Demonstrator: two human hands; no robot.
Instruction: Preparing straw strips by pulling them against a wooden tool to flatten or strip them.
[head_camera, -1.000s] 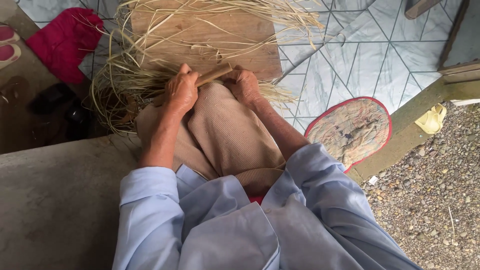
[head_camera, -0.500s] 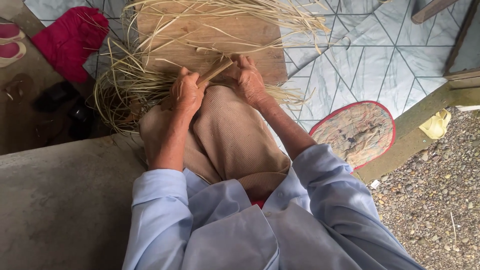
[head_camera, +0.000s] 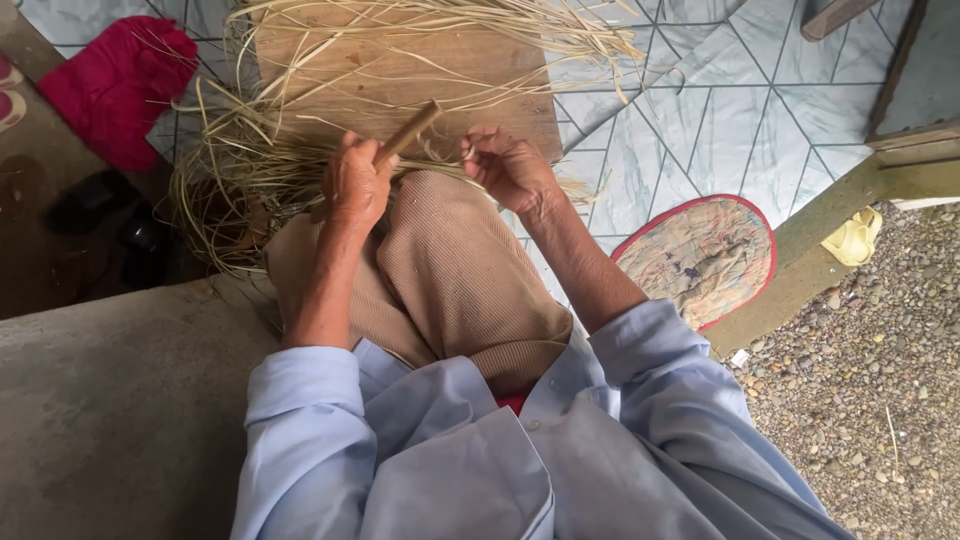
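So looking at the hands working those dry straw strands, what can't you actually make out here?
- Head view: the lower end of the wooden stick is hidden inside the left hand.
- Whether the right hand pinches a strand: its curled fingers hide this.
- The wooden board is cut off by the top edge and partly buried under the straw strands.
- The dark things at the left are in shadow, unidentifiable.

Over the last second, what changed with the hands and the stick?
The right hand let go of the wooden stick and drew aside to the straw strands. The left hand kept its grip, the stick's tip now free. Wooden board unchanged.
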